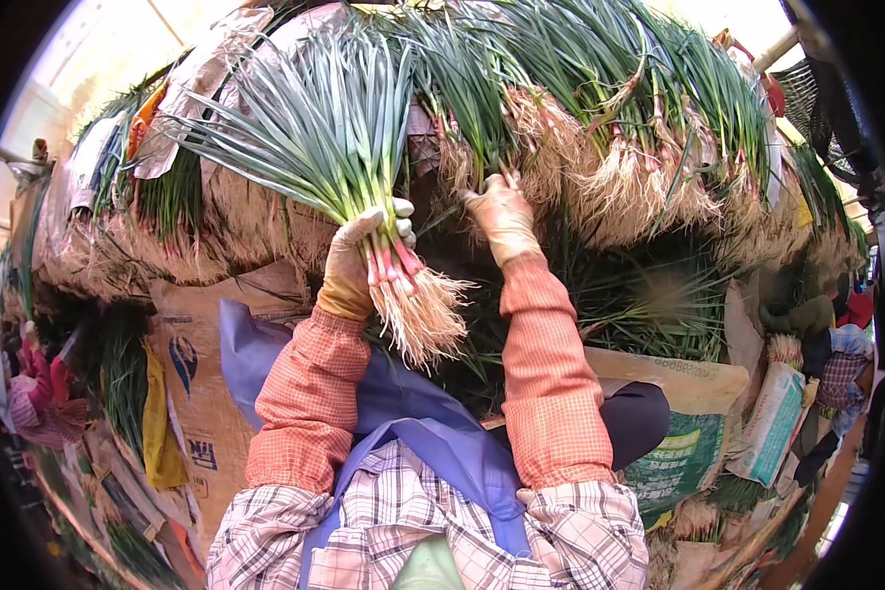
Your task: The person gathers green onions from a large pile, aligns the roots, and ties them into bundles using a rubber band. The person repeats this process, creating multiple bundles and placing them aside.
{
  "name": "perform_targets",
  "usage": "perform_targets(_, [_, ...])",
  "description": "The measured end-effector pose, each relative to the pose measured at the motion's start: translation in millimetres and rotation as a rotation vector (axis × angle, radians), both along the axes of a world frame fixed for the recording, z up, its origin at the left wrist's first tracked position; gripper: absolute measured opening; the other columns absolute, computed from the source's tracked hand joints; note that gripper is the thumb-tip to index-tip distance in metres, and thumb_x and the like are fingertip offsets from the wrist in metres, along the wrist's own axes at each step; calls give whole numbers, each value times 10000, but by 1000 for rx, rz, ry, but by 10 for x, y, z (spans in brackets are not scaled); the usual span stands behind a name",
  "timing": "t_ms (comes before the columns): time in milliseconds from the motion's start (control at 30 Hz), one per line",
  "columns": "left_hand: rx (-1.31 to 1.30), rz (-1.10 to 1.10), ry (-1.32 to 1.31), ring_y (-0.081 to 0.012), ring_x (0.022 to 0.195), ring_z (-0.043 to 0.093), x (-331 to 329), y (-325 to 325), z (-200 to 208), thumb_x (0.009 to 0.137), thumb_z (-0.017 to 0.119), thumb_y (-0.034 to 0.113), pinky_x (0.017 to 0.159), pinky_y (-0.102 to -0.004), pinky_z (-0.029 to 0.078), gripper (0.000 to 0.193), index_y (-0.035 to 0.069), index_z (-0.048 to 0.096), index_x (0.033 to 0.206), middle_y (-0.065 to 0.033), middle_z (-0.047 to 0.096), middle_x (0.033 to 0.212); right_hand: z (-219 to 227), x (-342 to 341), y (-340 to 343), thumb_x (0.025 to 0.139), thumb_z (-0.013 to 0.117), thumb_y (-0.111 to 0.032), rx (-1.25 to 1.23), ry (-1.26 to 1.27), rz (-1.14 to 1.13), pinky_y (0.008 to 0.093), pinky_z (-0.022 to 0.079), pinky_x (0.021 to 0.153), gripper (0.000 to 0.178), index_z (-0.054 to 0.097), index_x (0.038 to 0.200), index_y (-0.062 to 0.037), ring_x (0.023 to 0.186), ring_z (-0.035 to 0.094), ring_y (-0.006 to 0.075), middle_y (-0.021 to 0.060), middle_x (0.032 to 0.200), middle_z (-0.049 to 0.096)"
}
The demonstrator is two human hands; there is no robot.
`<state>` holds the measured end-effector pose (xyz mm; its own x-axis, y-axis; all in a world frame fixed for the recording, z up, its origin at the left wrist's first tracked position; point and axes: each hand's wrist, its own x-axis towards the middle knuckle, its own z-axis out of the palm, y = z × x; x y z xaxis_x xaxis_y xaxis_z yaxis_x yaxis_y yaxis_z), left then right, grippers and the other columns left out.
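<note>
I'd call this a farm produce shed, a rough packing place. A long bank of spring onions (pixel 600 172), roots outward, is heaped across twelve o'clock. Pale, bright sheeting (pixel 93 59) glows at ten, while a bare pole (pixel 779 47) and dark netting (pixel 806 110) stand at two. Used sacks serve all round: a brown sack (pixel 216 393) at eight, a green-printed sack (pixel 678 447) at four. Toward nine, a co-worker in pink (pixel 34 398) sits among more greens.
</note>
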<state>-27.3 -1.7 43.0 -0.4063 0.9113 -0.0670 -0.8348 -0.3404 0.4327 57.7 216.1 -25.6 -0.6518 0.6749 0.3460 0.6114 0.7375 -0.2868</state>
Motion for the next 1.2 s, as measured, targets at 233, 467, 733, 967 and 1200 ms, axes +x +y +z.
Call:
perform_targets(233, [-115,48,210,-268,939,654,-48,-31,-50,895,517,283,791,-360,559,550,-119,471,1267,-263,567,1222,365,89,-76,834,672,-246,-1248,235,211,262,449,498,225,591,918,-54,583,558,120,34,725,597])
perform_targets(467, [76,126,62,-242,807,619,-110,-212,226,860,568,184,727,-375,584,354,-64,517,1107,-128,610,877,1035,3,-666,933,550,-188,-1053,318,621,286,516,619,279,575,1169,-41,679,599,134,72,864,636])
perform_targets(733, [259,163,175,-196,825,518,-427,-390,761,928,514,239,741,-360,537,369,-10,434,1188,-78,519,879,827,-530,-181,931,554,-314,-114,229,201,329,512,607,249,631,967,-80,676,637,138,88,805,664])
perform_targets(967, [168,96,56,-245,808,604,-352,-53,229,910,542,231,773,-388,554,341,-30,502,1125,-119,591,880,-254,89,596,888,631,-179,-1094,220,234,249,431,731,173,628,951,-18,760,517,97,-12,839,610])
perform_targets(1200, [76,27,25,-302,963,641,-175,-173,120,915,515,216,753,-448,588,496,-100,427,1288,-251,589,1157,676,414,-138,889,620,-134,-1115,505,334,205,415,581,137,617,963,-19,677,492,52,-21,732,556])
